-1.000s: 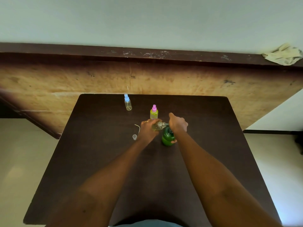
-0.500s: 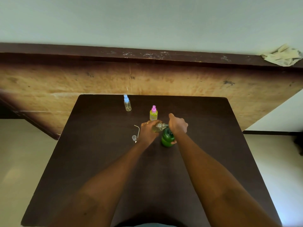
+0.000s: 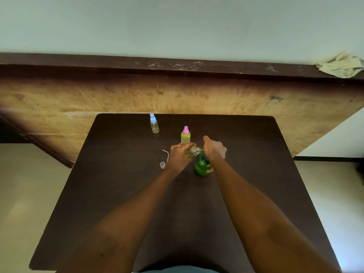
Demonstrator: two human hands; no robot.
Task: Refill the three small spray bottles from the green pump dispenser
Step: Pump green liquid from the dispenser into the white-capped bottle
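The green pump dispenser (image 3: 202, 166) stands upright on the dark table (image 3: 118, 194). My right hand (image 3: 214, 149) lies over its pump head, thumb raised. My left hand (image 3: 180, 155) grips an uncapped small clear bottle (image 3: 192, 151), tilted with its mouth at the pump's spout. Behind them stands a small bottle with a pink cap (image 3: 185, 134) holding yellow-green liquid. Farther back left stands a bottle with a blue cap (image 3: 154, 123), nearly empty.
A small clear cap (image 3: 162, 165) and a thin dip tube (image 3: 166, 154) lie on the table just left of my left hand. A wooden panel (image 3: 177, 95) rises behind the table, with a crumpled cloth (image 3: 341, 65) on its ledge at right.
Both hands stay in place at the pump and the clear bottle; only the camera has shifted slightly.
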